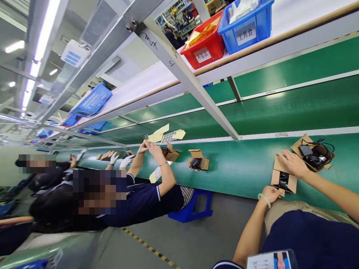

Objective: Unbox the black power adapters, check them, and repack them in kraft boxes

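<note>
A small brown cardboard box (292, 184) stands open at the green belt's near edge, with black cabled items inside. My left hand (270, 194), with a pale green bangle at its wrist, grips the box's near corner, fingers bent against the cardboard. My right hand (293, 164) lies over the far flap with its fingers stretched out and touching it. Just beyond that hand, a second open carton (311, 162) holds a black power adapter (306, 150) and a tangle of black cable (325, 149).
Further left on the green belt (241, 160) sits another open box (198, 163). A co-worker's hands (151, 147) are raised near yellow label sheets (159, 133). A slanting metal post (193, 74) supports a shelf with a red bin (204, 45) and a blue bin (246, 30). A blue stool (193, 209) stands below.
</note>
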The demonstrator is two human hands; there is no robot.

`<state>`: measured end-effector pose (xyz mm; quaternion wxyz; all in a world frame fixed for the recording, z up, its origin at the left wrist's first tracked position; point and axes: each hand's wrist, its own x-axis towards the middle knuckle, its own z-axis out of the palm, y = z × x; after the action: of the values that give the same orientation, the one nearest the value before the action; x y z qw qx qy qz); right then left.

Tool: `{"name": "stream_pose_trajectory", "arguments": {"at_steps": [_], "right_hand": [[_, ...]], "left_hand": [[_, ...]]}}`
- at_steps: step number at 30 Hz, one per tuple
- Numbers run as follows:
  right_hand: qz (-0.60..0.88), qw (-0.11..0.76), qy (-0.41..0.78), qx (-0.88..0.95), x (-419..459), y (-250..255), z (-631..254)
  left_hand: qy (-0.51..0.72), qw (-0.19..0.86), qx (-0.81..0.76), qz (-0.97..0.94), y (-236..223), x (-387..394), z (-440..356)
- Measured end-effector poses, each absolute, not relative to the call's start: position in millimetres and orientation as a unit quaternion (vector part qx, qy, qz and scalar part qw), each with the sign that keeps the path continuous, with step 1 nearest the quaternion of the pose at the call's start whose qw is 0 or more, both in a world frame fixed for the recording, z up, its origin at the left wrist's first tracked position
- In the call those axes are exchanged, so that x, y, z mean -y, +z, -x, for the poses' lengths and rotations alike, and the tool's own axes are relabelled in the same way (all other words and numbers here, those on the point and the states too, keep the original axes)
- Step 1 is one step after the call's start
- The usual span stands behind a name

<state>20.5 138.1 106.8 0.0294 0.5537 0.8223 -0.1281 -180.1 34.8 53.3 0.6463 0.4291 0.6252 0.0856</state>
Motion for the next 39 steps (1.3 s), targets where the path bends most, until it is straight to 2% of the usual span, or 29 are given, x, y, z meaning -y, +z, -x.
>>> {"name": "stream_pose_trajectory", "arguments": {"at_steps": [4, 6, 11, 17, 19, 23, 27, 32, 36, 39], "right_hand": [[-0.491, -0.062, -0.096, -0.864, -97.0, 107.6, -17.7], [-0.494, -0.078, -0.073, -0.863, -87.6, 108.1, -17.5], [-0.500, -0.122, -0.038, -0.856, -87.8, 98.7, -12.6], [-0.484, -0.119, -0.045, -0.866, -77.7, 95.9, -20.4], [-0.481, -0.131, -0.044, -0.866, -69.8, 99.5, -29.9], [-0.555, -0.177, -0.023, -0.812, -57.8, 102.1, -52.7], [-0.612, -0.182, -0.036, -0.768, -52.5, 91.8, -69.0], [-0.592, -0.151, -0.137, -0.780, -42.7, 68.6, -69.2], [-0.615, -0.102, -0.198, -0.756, -33.3, 57.7, -60.3], [-0.611, -0.101, -0.229, -0.751, -32.1, 59.4, -55.5]], "left_hand": [[0.076, 0.389, -0.723, -0.566, 79.1, -47.7, 176.0], [0.052, 0.346, -0.714, -0.607, 86.4, -57.3, 168.3], [-0.009, 0.357, -0.674, -0.647, 87.3, -82.3, 158.9], [0.063, 0.408, -0.600, -0.685, 90.7, -87.6, 193.0], [0.109, 0.381, -0.598, -0.696, 95.1, -83.5, 197.5], [0.170, 0.245, -0.557, -0.775, 103.4, -80.2, 181.0], [0.097, 0.186, -0.528, -0.823, 99.6, -85.9, 151.9], [0.005, 0.151, -0.560, -0.815, 79.9, -87.9, 128.8], [-0.009, 0.169, -0.579, -0.798, 70.1, -86.5, 121.2], [-0.008, 0.208, -0.569, -0.796, 71.6, -89.3, 125.1]]}}
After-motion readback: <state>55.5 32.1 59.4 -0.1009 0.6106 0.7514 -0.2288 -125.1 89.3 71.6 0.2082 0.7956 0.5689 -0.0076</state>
